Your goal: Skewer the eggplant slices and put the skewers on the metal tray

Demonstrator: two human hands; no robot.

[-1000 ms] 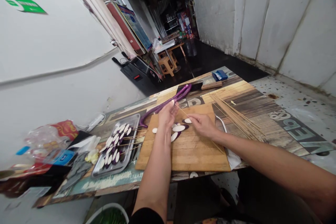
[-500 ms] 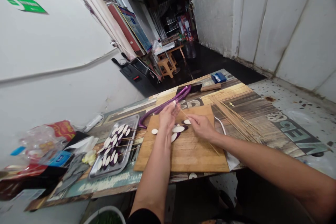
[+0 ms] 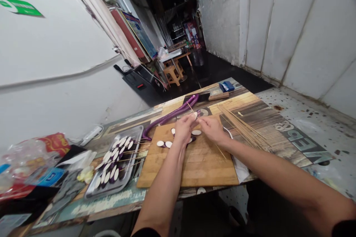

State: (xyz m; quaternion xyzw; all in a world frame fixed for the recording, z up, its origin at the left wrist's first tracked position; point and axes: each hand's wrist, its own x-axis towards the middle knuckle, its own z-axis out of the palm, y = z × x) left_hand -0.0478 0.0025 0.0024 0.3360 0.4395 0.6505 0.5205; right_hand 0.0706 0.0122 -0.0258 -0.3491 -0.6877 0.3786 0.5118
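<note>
Between the fingers of my left hand [image 3: 183, 129] is a pale oval eggplant slice [image 3: 195, 115]. My right hand [image 3: 210, 129] pinches a thin bamboo skewer [image 3: 190, 106], whose tip sticks out beyond the slice. A length of stick also shows below my right hand, apparently the same skewer's other end. Both hands are over a wooden cutting board [image 3: 208, 172]. Loose white slices with purple skin, such as one eggplant slice [image 3: 160, 143], lie around my hands, some partly hidden. Left of the board, a clear plastic tray [image 3: 90, 192] holds several skewered rows of slices.
Long purple eggplants [image 3: 169, 114] lie behind the board, near a cleaver [image 3: 218, 95] and a blue box [image 3: 226, 86]. Loose bamboo skewers [image 3: 241, 126] are spread to the right. Plastic bags [image 3: 33, 163] and a grey cloth [image 3: 65, 190] crowd the left end.
The skewer tip now shows past the slice in my left hand. My hands are closer together, and more loose slices show at the board's left. The view has shifted slightly.
</note>
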